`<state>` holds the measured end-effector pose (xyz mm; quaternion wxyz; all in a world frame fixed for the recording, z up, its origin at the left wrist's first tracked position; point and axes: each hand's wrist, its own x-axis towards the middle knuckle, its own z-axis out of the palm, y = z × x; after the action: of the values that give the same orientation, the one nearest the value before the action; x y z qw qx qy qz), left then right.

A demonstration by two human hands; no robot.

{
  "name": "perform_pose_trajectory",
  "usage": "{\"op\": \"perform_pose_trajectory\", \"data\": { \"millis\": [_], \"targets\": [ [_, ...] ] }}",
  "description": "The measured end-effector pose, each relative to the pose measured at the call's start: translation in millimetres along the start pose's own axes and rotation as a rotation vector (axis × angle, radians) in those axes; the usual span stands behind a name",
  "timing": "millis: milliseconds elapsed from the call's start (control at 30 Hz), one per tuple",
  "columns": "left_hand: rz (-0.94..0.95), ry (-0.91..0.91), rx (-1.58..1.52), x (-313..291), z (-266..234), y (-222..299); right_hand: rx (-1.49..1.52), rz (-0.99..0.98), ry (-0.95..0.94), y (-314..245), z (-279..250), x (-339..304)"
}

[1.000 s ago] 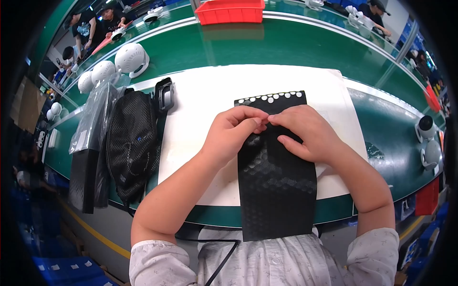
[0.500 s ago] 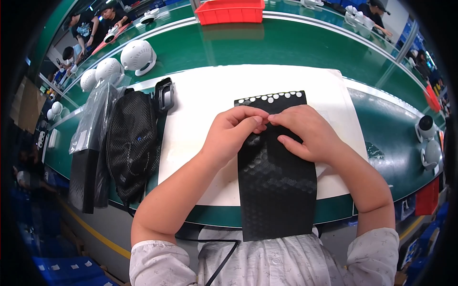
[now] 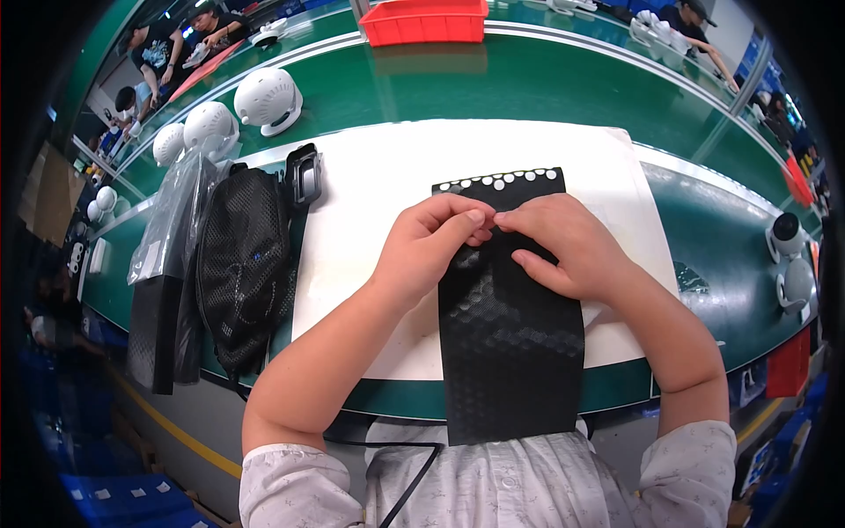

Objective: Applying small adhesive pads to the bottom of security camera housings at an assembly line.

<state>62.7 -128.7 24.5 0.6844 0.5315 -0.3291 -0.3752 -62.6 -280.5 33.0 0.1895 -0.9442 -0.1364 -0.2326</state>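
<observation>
A long black sheet [image 3: 510, 352] with a honeycomb of round pads lies lengthwise before me, its near end hanging over the table edge toward my lap. White dots [image 3: 499, 185] run along its far end. Above the sheet's upper part, my left hand [image 3: 440, 233] is closed, thumb and forefinger pinched; whatever they hold is too small or hidden. My right hand [image 3: 568, 242] meets those fingertips with its outstretched forefinger, while its thumb stays apart over the sheet. Nothing shows in the right hand.
White board [image 3: 370, 158] lies under the sheet on the green table. To the left are a black mesh pouch [image 3: 242, 264], clear plastic bags [image 3: 167, 229] and a black plastic part [image 3: 304, 174]. White rounded devices [image 3: 268, 99] stand on the far belt, near a red bin [image 3: 424, 22].
My hands and the black sheet stay practically where they were. At the back left, the white devices have shifted slightly to the right. People in the background have moved their arms.
</observation>
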Motion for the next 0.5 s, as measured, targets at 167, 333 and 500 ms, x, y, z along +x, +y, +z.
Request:
{"op": "perform_pose_trajectory", "data": {
  "millis": [167,333,500],
  "targets": [
    [-0.001,-0.008,-0.011,-0.3,-0.4,-0.3,-0.002,0.000,0.001,-0.3,0.3,-0.2],
    [0.009,-0.015,-0.017,0.2,-1.0,-1.2,-0.002,0.005,0.001,-0.3,0.4,0.2],
    [0.017,-0.009,-0.028,0.0,-0.6,-1.2,-0.001,0.006,0.006,0.1,0.6,0.0]
  ]
}}
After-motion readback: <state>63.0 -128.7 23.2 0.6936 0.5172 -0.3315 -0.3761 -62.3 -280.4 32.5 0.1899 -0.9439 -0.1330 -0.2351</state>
